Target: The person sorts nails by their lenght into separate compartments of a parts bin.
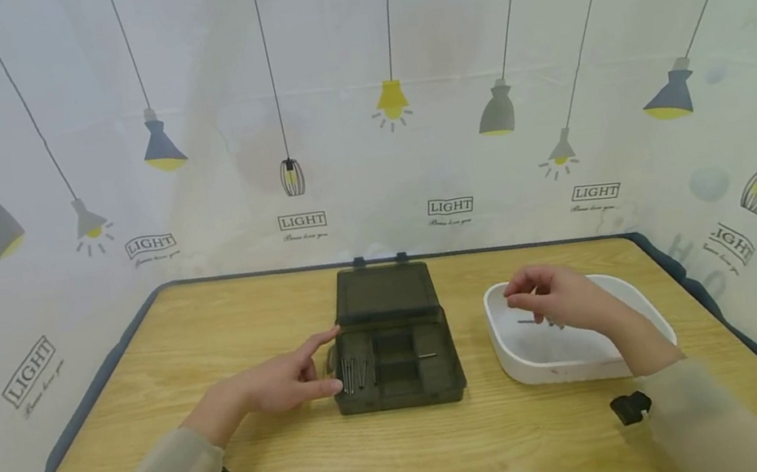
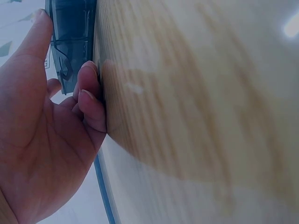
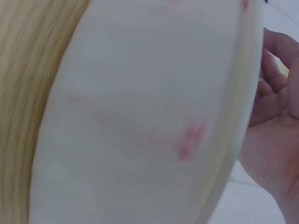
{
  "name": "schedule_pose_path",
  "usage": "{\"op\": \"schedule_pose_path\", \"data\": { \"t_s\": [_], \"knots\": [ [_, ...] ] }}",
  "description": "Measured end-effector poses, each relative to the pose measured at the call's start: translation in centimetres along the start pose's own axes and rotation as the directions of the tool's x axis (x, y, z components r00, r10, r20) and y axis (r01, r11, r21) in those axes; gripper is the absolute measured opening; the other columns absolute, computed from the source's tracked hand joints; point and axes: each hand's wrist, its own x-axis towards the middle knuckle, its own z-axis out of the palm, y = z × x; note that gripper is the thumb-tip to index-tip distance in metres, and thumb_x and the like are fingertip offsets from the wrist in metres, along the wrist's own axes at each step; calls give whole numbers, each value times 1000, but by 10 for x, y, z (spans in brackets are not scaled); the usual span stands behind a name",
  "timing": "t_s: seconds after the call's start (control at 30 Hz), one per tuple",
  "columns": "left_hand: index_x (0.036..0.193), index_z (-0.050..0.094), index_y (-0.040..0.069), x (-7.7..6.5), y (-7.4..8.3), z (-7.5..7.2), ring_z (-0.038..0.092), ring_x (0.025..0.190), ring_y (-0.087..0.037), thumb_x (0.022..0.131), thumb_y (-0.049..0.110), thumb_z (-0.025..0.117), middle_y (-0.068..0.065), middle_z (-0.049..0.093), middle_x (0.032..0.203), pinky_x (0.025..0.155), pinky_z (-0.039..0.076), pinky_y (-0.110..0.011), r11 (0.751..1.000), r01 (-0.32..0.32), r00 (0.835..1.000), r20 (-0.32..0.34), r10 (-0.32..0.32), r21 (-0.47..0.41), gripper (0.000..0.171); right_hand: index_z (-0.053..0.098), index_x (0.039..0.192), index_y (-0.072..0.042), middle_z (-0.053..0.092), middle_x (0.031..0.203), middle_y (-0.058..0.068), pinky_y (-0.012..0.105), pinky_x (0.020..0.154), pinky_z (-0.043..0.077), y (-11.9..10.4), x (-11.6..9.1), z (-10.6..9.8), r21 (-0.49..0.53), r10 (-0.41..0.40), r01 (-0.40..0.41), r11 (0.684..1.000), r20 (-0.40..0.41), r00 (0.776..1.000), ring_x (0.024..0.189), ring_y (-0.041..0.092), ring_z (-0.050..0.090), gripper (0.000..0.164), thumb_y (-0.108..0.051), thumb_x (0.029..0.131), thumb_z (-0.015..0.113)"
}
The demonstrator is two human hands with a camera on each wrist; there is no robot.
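My left hand point(image 1: 286, 381) is at the left side of a dark translucent compartment case point(image 1: 404, 397). Its thumb touches the front left edge, the index finger stretches toward the hinge, and the other fingers are curled. In the left wrist view the case point(image 2: 72, 32) stands beyond the fingers. Several thin metal rods point(image 1: 350, 376) lie in the left compartment, and a single rod point(image 1: 427, 356) in the right one. Over the white tub point(image 1: 518, 366), my right hand point(image 1: 559, 296) hovers with bent fingers, nothing visible between thumb and index. Small metal pieces point(image 1: 527, 321) lie below it.
The case's lid point(image 1: 384, 289) leans back, opened away from me. Light wood tabletop point(image 1: 400, 464) surrounds case and tub, ending at a curtain point(image 1: 350, 150) printed with lamps. In the right wrist view the tub's wall point(image 3: 135, 112) hides part of the hand.
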Motion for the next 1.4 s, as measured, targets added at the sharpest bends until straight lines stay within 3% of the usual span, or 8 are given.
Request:
{"op": "schedule_pose_path", "data": {
  "t_s": [0.17, 0.33, 0.6, 0.97, 1.17, 1.4],
  "knots": [
    [179, 8, 31, 1, -2, 0, 59, 75, -16, 106, 57, 68, -3, 66, 91, 75, 51, -35, 1000, -1, 1000, -8, 1, 9, 97, 73, 125, -2, 73, 112, 20, 41, 75, 61, 24, -10, -14, -10, -7, 7, 1000, 3, 1000, 81, 29, 69, 30, -27, 108, 73],
    [179, 9, 32, 1, -2, 1, 58, 75, -16, 107, 57, 68, -3, 65, 91, 75, 51, -35, 1000, 0, 1000, -6, 0, 4, 97, 75, 127, -7, 74, 116, 14, 40, 82, 58, 44, -16, -23, -89, 77, -75, 993, 21, 997, 88, 22, 67, 28, -28, 109, 71],
    [179, 9, 32, 0, -1, 0, 56, 74, -16, 107, 56, 68, -3, 64, 90, 75, 50, -36, 1000, 3, 1000, -1, -3, -2, 96, 72, 131, -5, 72, 116, 15, 33, 64, 53, 68, -24, -29, -95, 152, -147, 985, 49, 987, 85, 22, 64, 26, -18, 109, 69],
    [178, 10, 33, -1, 0, 1, 56, 77, -16, 107, 56, 69, -3, 64, 91, 75, 50, -35, 1000, 14, 1000, -5, -14, -3, 96, 65, 139, -5, 67, 113, 14, 36, 74, 55, 80, -23, -23, -85, 236, -229, 970, 86, 968, 89, 25, 63, 34, -9, 106, 69],
    [179, 10, 31, -2, 2, 0, 56, 78, -16, 107, 56, 68, -3, 64, 93, 75, 49, -35, 1000, 14, 1000, -7, -14, -2, 96, 65, 140, -5, 69, 119, 17, 37, 74, 54, 81, -22, -22, -100, 218, -210, 973, 75, 973, 89, 25, 63, 34, -8, 106, 68],
    [179, 10, 32, -1, 1, 1, 57, 77, -15, 106, 57, 69, -2, 64, 92, 75, 49, -34, 1000, 18, 1000, -11, -17, 10, 96, 66, 140, -3, 72, 122, 17, 33, 73, 55, 81, -19, -20, -66, 142, -135, 989, 115, 983, 90, 23, 63, 36, -10, 105, 71]
  ]
}}
